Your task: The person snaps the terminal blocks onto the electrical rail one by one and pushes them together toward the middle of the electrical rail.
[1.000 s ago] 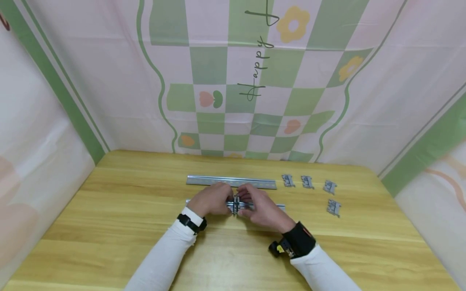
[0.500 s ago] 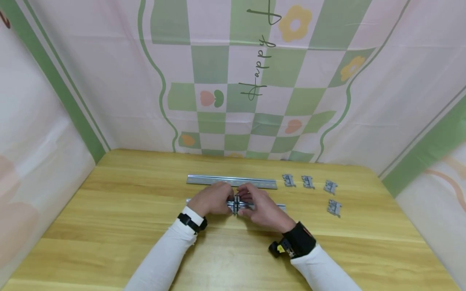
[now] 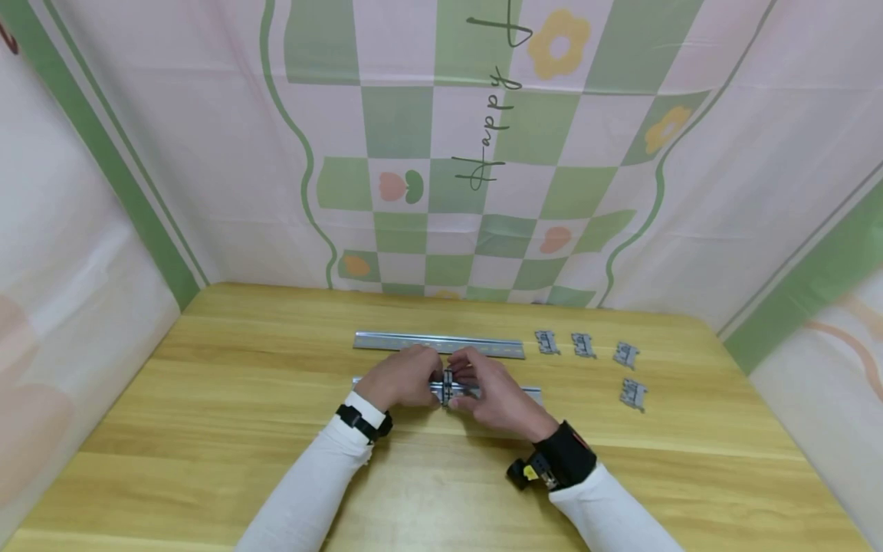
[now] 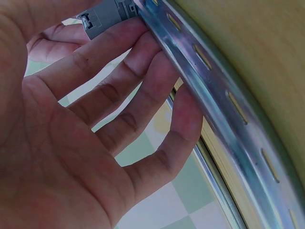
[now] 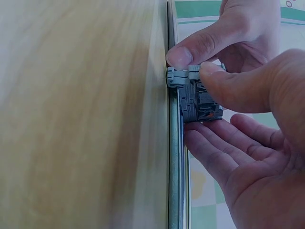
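Note:
Grey terminal blocks (image 3: 448, 389) stand side by side on a slotted metal DIN rail (image 3: 533, 393) lying across the table. My left hand (image 3: 407, 377) holds them from the left. In the left wrist view its fingers (image 4: 138, 81) lie along the far edge of the rail, next to a grey block (image 4: 110, 19). From the right, my right hand (image 3: 500, 395) pinches the same blocks. The right wrist view has both thumbs on the near side of the blocks (image 5: 195, 98) and the right fingers behind them.
A second DIN rail (image 3: 438, 345) lies parallel behind the hands. Several loose terminal blocks rest at the right, among them one at the back (image 3: 582, 345) and one closer to me (image 3: 633, 394). A patterned cloth (image 3: 455, 138) hangs behind the table.
Both hands stay on the terminal blocks in almost the same place. The right wrist has shifted very slightly left; the rails and loose blocks have not moved.

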Available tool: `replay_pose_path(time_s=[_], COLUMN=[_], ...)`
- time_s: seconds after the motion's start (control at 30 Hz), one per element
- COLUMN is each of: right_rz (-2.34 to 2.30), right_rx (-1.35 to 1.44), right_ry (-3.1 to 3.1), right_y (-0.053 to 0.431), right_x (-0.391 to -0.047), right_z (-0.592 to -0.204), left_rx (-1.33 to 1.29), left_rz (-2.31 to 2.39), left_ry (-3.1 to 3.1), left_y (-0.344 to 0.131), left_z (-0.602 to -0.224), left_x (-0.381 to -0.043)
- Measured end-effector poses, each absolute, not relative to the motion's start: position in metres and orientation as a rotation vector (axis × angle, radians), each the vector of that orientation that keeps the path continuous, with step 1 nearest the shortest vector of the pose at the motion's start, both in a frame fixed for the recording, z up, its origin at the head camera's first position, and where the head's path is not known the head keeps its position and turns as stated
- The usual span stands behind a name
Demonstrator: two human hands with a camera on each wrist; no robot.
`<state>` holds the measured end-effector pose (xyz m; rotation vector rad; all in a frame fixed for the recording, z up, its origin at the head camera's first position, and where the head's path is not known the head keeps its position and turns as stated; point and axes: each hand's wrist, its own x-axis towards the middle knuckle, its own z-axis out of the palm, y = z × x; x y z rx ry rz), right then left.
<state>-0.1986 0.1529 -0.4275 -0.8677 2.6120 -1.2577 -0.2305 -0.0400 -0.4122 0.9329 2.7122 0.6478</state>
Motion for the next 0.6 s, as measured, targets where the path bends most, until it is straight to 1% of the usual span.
replay_pose_path(time_s=[0.6], right_rz=[-1.276], right_rx=[-0.849], right_ry=[2.613], right_y=[0.1512], right_x=[-0.1983], right_z=[-0.4275], left_rx=[0.957], left_rz=[0.644], left_ry=[2.724], left_y=[-0.0390], left_z=[-0.4111], left_x=[-0.2297])
